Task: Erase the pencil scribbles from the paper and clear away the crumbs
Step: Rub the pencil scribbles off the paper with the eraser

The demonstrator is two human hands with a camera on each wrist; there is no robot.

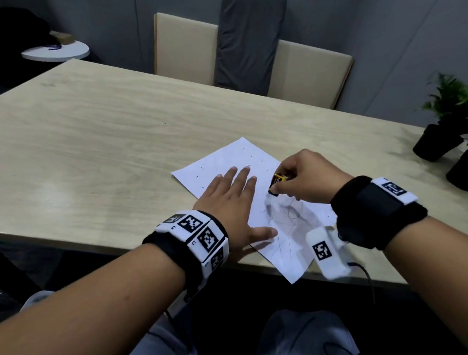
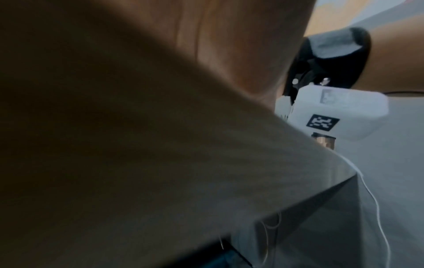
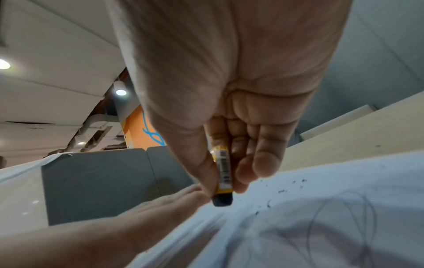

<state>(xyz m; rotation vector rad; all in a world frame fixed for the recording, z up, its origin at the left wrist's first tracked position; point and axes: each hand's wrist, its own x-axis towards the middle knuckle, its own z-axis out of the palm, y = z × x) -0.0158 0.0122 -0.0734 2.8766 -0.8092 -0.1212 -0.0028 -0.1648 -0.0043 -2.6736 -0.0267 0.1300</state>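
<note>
Head view shows a white sheet of paper (image 1: 244, 182) lying near the front edge of the pale wood-grain table (image 1: 83, 151), one corner overhanging that edge. Left hand (image 1: 229, 203) lies flat, fingers straight, pressing the sheet down. Right hand (image 1: 303, 179) pinches a black eraser in a yellow barcoded sleeve (image 3: 223, 178) between thumb and fingers, tip at the grey pencil scribbles (image 1: 287, 215). Dark eraser crumbs (image 3: 284, 188) dot the paper. Rubbing should probably go in short strokes away from the pinning hand, with light pressure, so the sheet does not buckle or tear.
</note>
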